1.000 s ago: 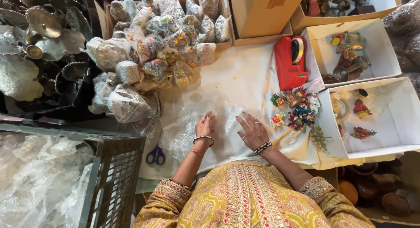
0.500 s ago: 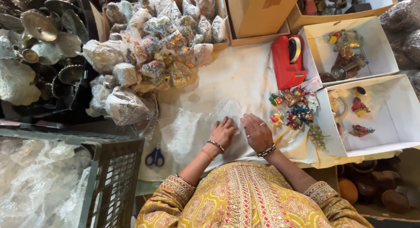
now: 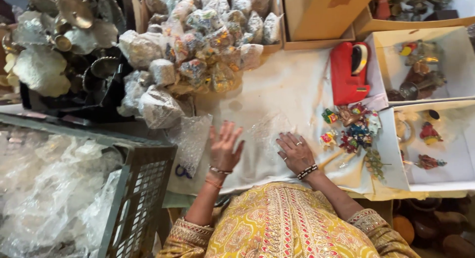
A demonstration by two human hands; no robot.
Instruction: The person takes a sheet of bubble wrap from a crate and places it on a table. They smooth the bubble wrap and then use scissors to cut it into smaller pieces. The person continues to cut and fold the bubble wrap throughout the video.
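Head view: both hands on a clear bubble-wrap sheet [image 3: 267, 134].
Left hand [image 3: 223, 149] raised, fingers spread wide; right hand [image 3: 296, 153] flat (holding nothing) on the sheet, just left of the painted figurines [image 3: 352, 127].

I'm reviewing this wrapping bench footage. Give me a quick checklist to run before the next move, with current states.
1. Left hand free: ok, raised with fingers spread.
2. Right hand on bubble wrap sheet: ok, palm flat.
3. Sheet lies flat: cannot tell, too transparent.
4. Painted figurines close by: ok, just beside the right hand.
5. Red tape dispenser near: ok, beyond the figurines.
6. Scissors unobstructed: not ok, partly under plastic.
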